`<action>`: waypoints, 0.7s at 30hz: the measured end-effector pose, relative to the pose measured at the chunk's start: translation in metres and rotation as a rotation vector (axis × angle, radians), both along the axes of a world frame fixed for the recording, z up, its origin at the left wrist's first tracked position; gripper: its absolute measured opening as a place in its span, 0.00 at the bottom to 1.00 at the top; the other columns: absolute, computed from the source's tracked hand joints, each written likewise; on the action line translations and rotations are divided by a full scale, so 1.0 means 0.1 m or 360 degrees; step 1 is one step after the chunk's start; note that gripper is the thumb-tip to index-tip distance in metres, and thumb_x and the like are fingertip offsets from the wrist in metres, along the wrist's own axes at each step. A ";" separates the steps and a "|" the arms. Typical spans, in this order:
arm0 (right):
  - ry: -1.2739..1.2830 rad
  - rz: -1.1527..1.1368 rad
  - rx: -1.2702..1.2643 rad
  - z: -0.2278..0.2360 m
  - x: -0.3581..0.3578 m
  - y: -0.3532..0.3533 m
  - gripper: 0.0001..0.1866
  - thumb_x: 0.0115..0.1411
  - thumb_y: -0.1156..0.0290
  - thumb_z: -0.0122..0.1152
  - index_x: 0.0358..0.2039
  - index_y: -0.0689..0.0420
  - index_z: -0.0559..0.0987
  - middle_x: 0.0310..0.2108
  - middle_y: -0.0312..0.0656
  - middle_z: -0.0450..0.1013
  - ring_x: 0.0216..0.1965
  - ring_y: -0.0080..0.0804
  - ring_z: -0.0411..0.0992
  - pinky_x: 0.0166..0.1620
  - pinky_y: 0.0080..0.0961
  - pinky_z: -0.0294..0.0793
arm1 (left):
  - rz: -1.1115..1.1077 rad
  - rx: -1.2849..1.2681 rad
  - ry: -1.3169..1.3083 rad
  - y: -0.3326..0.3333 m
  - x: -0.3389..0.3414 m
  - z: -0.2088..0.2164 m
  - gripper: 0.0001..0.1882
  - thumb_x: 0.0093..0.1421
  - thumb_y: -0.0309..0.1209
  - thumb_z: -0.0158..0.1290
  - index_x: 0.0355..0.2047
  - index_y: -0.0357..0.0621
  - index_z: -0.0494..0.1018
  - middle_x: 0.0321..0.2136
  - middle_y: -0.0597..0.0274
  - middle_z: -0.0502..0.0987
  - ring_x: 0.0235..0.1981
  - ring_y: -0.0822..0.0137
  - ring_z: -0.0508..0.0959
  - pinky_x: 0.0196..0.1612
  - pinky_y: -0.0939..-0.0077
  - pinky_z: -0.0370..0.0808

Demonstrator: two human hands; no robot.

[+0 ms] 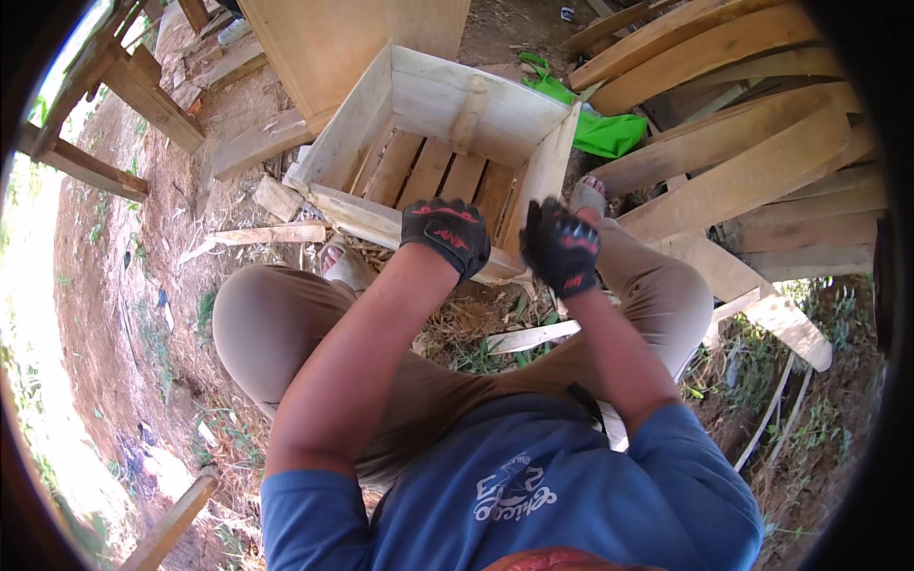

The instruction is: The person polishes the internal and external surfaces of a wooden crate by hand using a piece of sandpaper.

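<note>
A pale wooden crate with a slatted bottom stands on the ground in front of me, between my feet. My left hand, in a black glove with red marks, is closed over the crate's near wall. My fingers are mostly hidden behind the back of the glove. At the near right corner of the crate is my right hand, gloved the same way. Its fingers are curled, and whatever they may hold is hidden. Whether the right hand touches the crate wall, I cannot tell.
A broad wooden panel lies against the far left of the crate. Long curved boards are piled at the right. A bright green bag lies behind the crate. Wooden framing stands at the far left, with scraps on the dirt.
</note>
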State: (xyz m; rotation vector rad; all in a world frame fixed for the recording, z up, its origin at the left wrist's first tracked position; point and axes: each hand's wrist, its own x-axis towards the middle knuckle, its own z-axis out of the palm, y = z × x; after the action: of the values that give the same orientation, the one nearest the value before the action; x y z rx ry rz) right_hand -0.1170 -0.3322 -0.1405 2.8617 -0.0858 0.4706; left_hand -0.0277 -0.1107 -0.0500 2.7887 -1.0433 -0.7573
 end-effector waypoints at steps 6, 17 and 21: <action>-0.0069 -0.0285 0.0090 0.05 1.16 -0.96 0.21 0.68 0.48 0.59 0.37 0.55 0.82 0.35 0.52 0.83 0.34 0.52 0.83 0.39 0.50 0.82 | -0.0034 -0.0149 -0.0111 0.02 -0.01 -0.10 0.18 0.59 0.39 0.57 0.46 0.45 0.80 0.48 0.48 0.84 0.49 0.47 0.84 0.52 0.49 0.79; 0.0176 -0.0737 0.0252 0.13 1.92 -1.39 0.22 0.65 0.51 0.58 0.48 0.53 0.86 0.50 0.51 0.82 0.52 0.54 0.81 0.56 0.50 0.79 | 0.0012 -0.0025 -0.0034 -0.05 -0.05 0.11 0.15 0.64 0.38 0.56 0.48 0.55 0.85 0.50 0.60 0.85 0.55 0.57 0.84 0.52 0.56 0.78; 0.0181 -0.0725 0.0457 0.17 1.42 -0.86 0.25 0.65 0.50 0.57 0.50 0.58 0.81 0.49 0.58 0.81 0.51 0.58 0.80 0.55 0.52 0.79 | 0.0070 -0.0054 -0.0050 -0.08 -0.06 0.02 0.15 0.63 0.38 0.56 0.48 0.55 0.85 0.50 0.60 0.85 0.55 0.56 0.84 0.52 0.54 0.78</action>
State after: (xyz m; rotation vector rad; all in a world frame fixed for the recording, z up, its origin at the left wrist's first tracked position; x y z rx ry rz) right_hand 0.0247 -0.4186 -0.1236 2.9940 -0.8236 0.2144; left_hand -0.0333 -0.1182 -0.0476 2.7934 -0.9870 -0.6867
